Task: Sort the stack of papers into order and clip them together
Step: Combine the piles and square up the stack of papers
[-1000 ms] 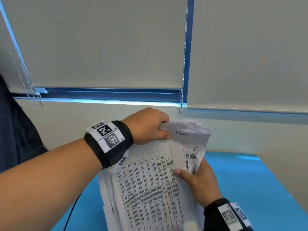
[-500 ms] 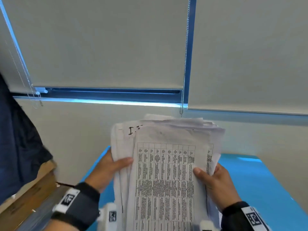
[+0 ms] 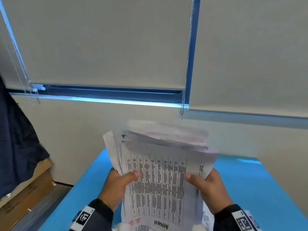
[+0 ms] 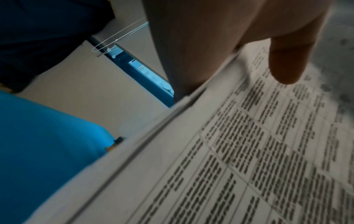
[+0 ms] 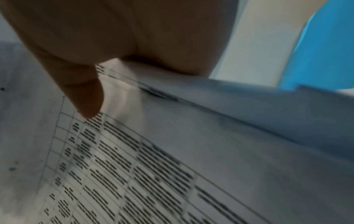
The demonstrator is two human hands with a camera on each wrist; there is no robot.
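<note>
Left hand (image 3: 116,185) and right hand (image 3: 208,187) grip the stack of papers (image 3: 160,177) by its side edges, thumbs pressed on the printed top sheet, raised above the blue bench (image 3: 250,189); roller blinds (image 3: 103,40) behind.

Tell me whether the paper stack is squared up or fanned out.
Fanned out: the paper stack has staggered sheet edges at top and left, held between left hand and right hand.

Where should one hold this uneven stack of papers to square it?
At the two long side edges, about mid-height, one hand from each side, thumbs on the front sheet, as the left hand and right hand do: the stack of papers stands upright with its top edges fanned.
</note>
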